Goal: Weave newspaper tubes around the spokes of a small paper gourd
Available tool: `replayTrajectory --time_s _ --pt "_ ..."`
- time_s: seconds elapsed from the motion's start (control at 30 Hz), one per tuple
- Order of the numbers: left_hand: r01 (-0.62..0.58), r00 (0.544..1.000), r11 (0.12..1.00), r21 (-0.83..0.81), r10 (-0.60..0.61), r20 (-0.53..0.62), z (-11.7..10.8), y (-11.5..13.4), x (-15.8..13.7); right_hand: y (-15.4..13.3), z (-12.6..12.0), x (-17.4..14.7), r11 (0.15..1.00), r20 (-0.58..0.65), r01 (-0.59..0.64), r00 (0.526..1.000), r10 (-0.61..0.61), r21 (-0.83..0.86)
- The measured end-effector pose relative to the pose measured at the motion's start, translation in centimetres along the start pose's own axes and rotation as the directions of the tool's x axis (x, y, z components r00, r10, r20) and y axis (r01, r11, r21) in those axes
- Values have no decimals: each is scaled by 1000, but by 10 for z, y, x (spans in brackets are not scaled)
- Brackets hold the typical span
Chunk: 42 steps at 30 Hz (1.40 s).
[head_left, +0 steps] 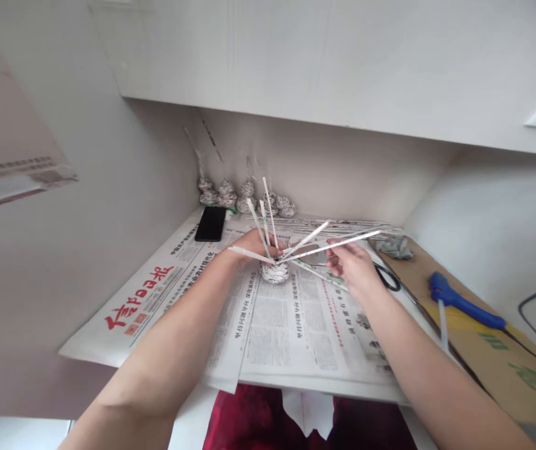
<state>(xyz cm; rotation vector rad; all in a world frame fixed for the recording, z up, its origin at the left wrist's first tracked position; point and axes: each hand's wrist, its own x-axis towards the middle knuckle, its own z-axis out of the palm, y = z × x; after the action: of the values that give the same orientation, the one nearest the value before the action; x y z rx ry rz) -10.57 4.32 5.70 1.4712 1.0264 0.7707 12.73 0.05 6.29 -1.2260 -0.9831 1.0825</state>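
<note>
A small round woven piece made of rolled newspaper stands on the newspaper-covered table, with several paper sticks fanning up and out of its top. My left hand is closed at its upper left edge, gripping the weave where the sticks come out; some fingers are hidden behind them. To the right, my right hand pinches one long paper stick that runs from the top of the woven piece. Another greenish stick slants down to the right under that hand.
Several woven paper gourds line the back wall. A black phone lies at the back left, and a bundle of paper sticks along the back. On cardboard at the right are a blue glue gun and a crumpled grey lump. A cabinet overhangs.
</note>
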Motion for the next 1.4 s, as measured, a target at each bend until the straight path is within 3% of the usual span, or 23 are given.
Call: replayTrajectory --time_s 0.03,0.07,0.13,0.17,0.23,0.33,0.4,0.63,0.83,0.93,1.0,1.07,1.13,1.27,1.4 --pt "6 1000 1000 -12 -6 -21 2 0 0 4 4 -8 998 68 47 997 -44 -43" --pt "9 1000 1000 -21 -9 -19 4 0 0 7 8 -15 993 181 34 983 -13 -112" --pt "18 1000 999 -35 -18 -4 6 0 0 14 16 -26 963 403 -42 903 151 -267" --pt "18 1000 999 -40 -18 4 7 0 -1 19 19 -29 945 449 -92 862 233 -314" --pt "13 1000 999 -50 -13 -3 8 1 -1 29 25 -30 944 443 -201 844 303 -263" --pt "6 999 997 -76 -10 -47 10 2 -2 41 29 -25 939 394 -345 864 315 7" --pt "14 999 995 -101 -17 -34 12 3 -3 46 29 -23 920 365 -369 881 301 131" --pt "-21 993 997 -80 30 114 15 0 -2 51 30 -25 980 276 -127 958 81 155" --pt "-30 992 1000 9 28 124 29 4 -5 49 24 -24 995 229 82 971 -68 -54" --pt "-12 990 1000 5 11 138 35 7 -7 47 16 -23 911 216 340 931 -293 -231" --pt "-6 989 1000 4 5 147 35 7 -7 46 11 -21 789 228 507 862 -453 -348" --pt "-5 988 1000 -6 5 153 35 5 -6 46 8 -19 688 245 591 805 -541 -422" --pt "-4 987 1000 -26 8 158 34 2 -5 46 7 -18 680 247 589 805 -539 -437" --pt "-31 987 999 -27 35 159 35 -1 -4 47 8 -18 779 235 497 868 -438 -382" --pt "-71 990 997 13 69 122 42 1 -4 50 9 -18 840 192 433 901 -390 -326"
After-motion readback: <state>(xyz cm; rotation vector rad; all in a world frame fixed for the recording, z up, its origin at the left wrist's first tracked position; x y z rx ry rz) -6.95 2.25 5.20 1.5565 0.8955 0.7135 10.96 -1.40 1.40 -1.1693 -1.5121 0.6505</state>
